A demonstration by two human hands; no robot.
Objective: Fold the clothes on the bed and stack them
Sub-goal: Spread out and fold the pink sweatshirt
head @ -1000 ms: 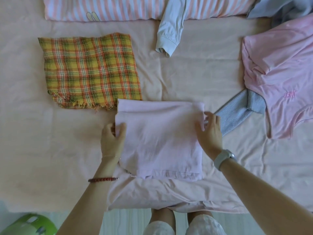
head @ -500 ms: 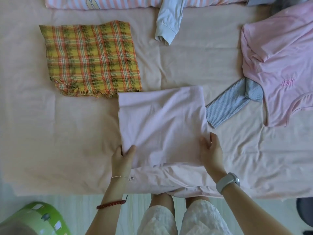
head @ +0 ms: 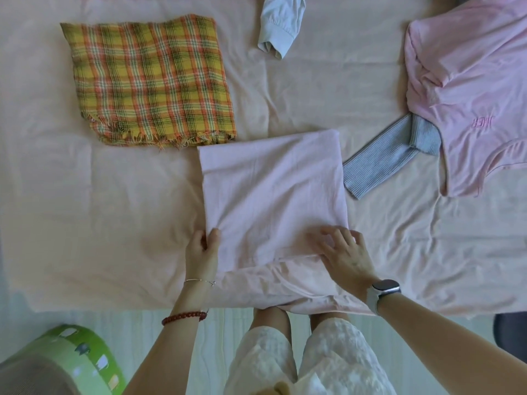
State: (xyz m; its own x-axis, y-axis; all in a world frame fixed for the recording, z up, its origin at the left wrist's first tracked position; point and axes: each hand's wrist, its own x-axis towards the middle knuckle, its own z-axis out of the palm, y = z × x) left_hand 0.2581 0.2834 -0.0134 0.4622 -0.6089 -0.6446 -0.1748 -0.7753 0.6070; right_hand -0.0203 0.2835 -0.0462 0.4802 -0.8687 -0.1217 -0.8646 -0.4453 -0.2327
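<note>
A pale pink garment [head: 271,189] lies folded into a square in the middle of the bed [head: 85,209]. My left hand [head: 202,253] grips its near left corner, thumb on top and fingers tucked under the edge. Over the near right corner, my right hand [head: 346,252] presses down with spread fingers. A folded yellow plaid cloth [head: 148,81] lies at the far left, beside the pink square. An unfolded pink T-shirt [head: 470,89] is spread at the right.
A grey ribbed sleeve [head: 385,161] pokes out from under the pink T-shirt, close to the folded square. A light blue sleeve [head: 278,27] hangs in from the far edge. A green round container [head: 71,357] stands on the floor at lower left.
Both hands slid from the sides of the pink garment to its near corners. My right hand went from the edge onto the top of the cloth.
</note>
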